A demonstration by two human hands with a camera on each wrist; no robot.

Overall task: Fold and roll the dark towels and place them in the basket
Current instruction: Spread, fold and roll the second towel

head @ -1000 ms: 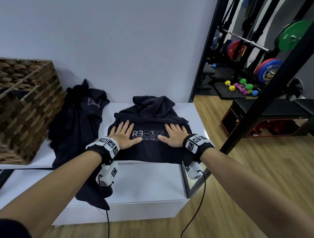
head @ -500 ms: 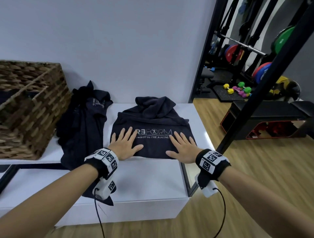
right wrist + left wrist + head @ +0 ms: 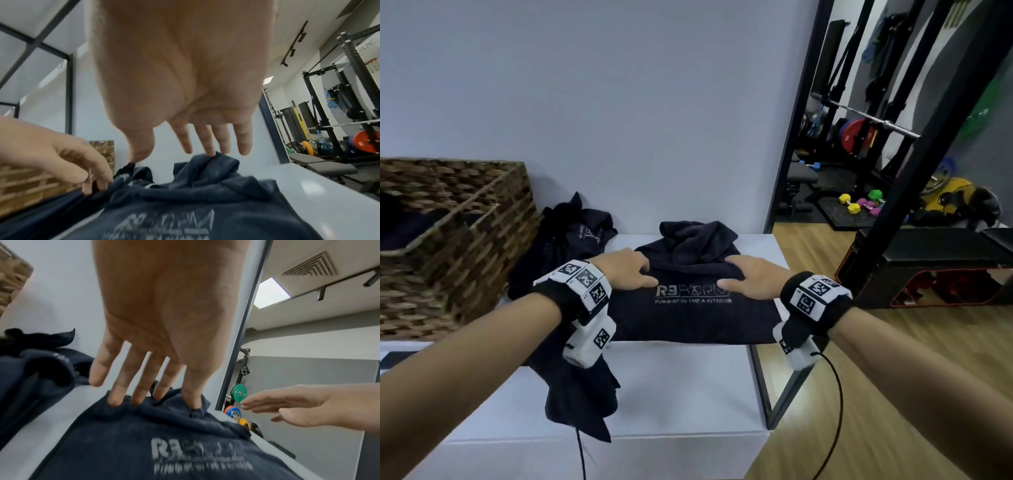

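Note:
A dark towel (image 3: 698, 318) with a white logo lies flat on the white table (image 3: 681, 380), its far part bunched up near the wall. My left hand (image 3: 635, 270) and right hand (image 3: 743, 274) lie either side of the logo, fingers reaching to that bunched part. In the left wrist view the left hand (image 3: 144, 386) has straight fingers whose tips press into the towel (image 3: 164, 443). The right wrist view shows the right hand (image 3: 197, 144) spread, fingertips touching the towel's (image 3: 205, 203) folds. A second dark towel (image 3: 571, 246) lies crumpled to the left and hangs over the table's front. The wicker basket (image 3: 472, 222) stands far left.
Something dark (image 3: 400, 222) lies inside the basket. The table ends just right of the towel, above a wooden floor (image 3: 893, 394). A black slanted post (image 3: 914, 178), a black bench (image 3: 935, 250) and gym weights (image 3: 859, 202) stand to the right.
Both hands have slid from the towel's near edge past the logo to its bunched far part. The head view has moved closer.

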